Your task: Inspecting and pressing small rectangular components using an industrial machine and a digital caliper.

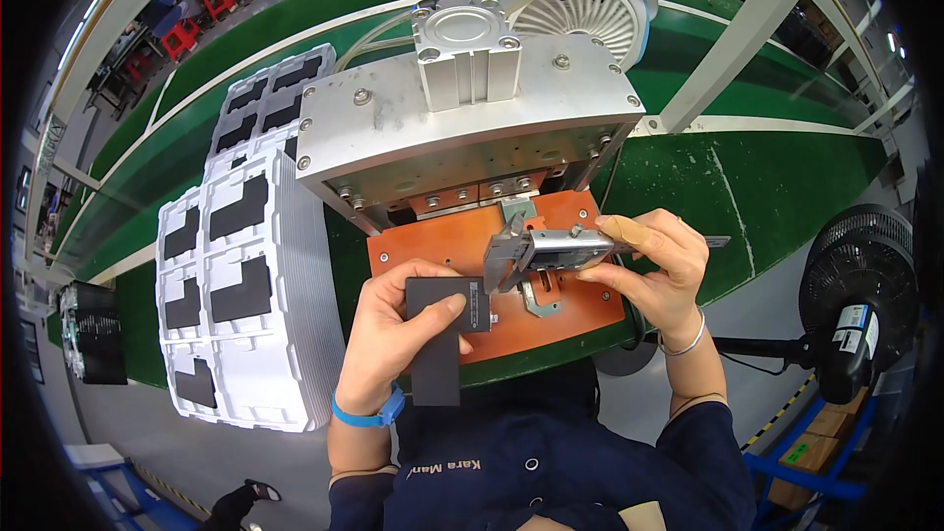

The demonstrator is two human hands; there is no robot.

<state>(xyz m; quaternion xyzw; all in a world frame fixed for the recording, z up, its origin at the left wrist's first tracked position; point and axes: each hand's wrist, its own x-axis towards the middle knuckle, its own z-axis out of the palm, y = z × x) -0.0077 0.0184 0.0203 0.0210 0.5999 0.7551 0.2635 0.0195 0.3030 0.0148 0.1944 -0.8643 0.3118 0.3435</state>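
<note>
My left hand grips a black L-shaped battery pack, thumb on top near a small printed label. In my right hand is a digital caliper, its beam pointing right between thumb and fingers. The caliper's jaws are at the upper right edge of the battery; whether they touch it I cannot tell. Both hands are over the orange base plate of a metal press. A metal fixture on that plate is partly hidden behind the caliper.
To the left stands a tall stack of white trays with black L-shaped pieces in their pockets. A black fan is at the right, a white round fan behind the press. Green mat covers the bench; a metal frame post rises at right.
</note>
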